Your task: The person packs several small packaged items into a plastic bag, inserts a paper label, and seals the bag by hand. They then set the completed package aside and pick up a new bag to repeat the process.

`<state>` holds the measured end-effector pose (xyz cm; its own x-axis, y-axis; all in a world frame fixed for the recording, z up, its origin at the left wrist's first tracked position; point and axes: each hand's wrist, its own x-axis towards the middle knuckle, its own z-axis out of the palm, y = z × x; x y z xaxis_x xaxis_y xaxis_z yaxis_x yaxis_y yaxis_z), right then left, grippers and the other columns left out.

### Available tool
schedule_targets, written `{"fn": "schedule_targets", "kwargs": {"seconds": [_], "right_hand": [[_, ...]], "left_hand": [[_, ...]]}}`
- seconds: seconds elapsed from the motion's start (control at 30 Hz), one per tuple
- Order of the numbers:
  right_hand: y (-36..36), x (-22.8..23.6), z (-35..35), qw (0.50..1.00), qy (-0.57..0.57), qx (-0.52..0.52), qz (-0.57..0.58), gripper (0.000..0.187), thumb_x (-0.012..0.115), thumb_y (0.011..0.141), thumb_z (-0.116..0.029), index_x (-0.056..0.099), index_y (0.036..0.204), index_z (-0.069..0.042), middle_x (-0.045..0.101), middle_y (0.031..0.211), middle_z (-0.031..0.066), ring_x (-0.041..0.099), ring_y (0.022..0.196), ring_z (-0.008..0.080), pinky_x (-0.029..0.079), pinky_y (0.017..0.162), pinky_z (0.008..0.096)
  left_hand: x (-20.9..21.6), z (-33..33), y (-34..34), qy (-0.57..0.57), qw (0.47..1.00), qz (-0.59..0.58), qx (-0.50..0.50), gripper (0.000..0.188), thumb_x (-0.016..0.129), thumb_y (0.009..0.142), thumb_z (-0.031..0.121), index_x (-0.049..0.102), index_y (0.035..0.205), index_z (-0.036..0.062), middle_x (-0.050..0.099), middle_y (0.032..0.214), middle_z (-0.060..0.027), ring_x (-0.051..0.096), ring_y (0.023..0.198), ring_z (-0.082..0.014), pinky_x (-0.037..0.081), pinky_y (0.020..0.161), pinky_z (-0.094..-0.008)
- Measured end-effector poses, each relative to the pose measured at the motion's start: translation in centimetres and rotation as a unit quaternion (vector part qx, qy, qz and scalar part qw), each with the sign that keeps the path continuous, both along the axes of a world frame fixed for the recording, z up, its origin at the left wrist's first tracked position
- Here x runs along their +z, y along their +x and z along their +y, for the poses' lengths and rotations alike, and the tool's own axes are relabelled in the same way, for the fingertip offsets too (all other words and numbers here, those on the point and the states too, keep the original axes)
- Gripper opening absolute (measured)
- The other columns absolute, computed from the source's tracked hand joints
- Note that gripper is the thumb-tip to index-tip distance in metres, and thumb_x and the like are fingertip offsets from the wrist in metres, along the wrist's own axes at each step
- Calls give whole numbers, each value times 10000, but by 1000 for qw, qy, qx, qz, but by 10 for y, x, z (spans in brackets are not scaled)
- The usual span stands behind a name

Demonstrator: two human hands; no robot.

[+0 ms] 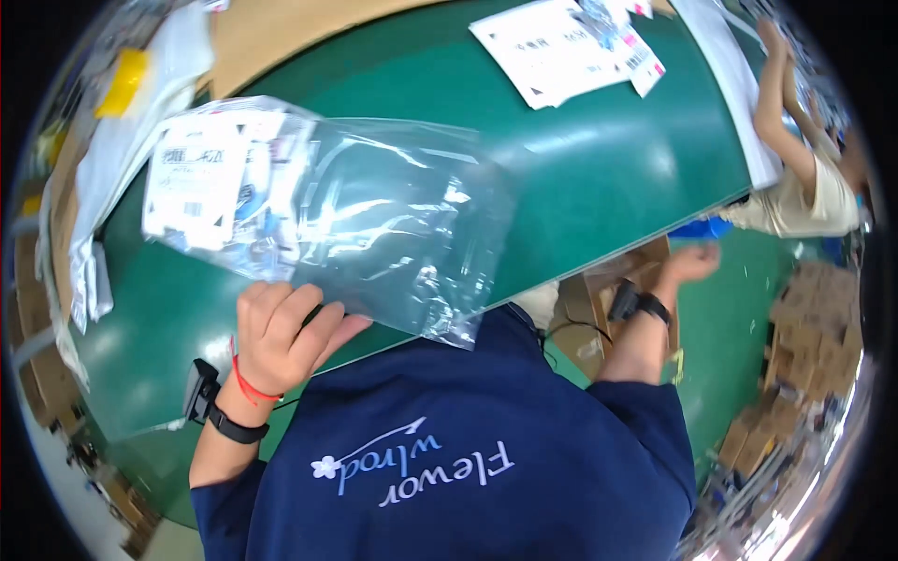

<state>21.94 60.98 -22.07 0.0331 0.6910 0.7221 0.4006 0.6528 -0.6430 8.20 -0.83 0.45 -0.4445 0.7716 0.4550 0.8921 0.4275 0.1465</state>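
A large clear plastic bag (pixel 402 215) lies over the near left part of the green table. In its left end are white printed sheets (pixel 196 182) and smaller clear packets (pixel 271 224) with blue bits. My left hand (pixel 290 327) is closed at the near edge of the bag, fingers curled and thumb pointing right, apparently gripping the film. A red string and a black strap circle that wrist. Out past the table's near right edge is my right hand (pixel 695 263), blurred, above the floor side; its fingers are too smeared to read.
More white printed sheets and a clear packet (pixel 561 51) lie at the table's far side. White sheeting (pixel 140 122) runs along the left edge. A cardboard box (pixel 585 309) stands below the near edge. Another person (pixel 800 178) is at the right, near stacked cartons (pixel 814 327).
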Motion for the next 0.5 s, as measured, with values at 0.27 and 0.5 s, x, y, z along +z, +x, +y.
{"fn": "schedule_targets", "kwargs": {"seconds": [0.27,0.5], "right_hand": [[-179,275,-202,847,-86,520,-72,331,545,918,-131,538,1201,41,638,1060,114,604,932,170,459,826,288],[-244,242,-328,394,-213,766,-460,471,605,904,-171,467,1335,-42,621,892,8,567,787,76,433,713,195]], "left_hand": [[-15,-13,6,1,988,67,139,250,778,663,89,635,868,93,549,960,-49,514,852,-235,418,702,-355],[-17,-15,15,36,985,8,168,228,727,672,36,636,877,77,566,951,-62,542,856,-248,430,719,-358]]}}
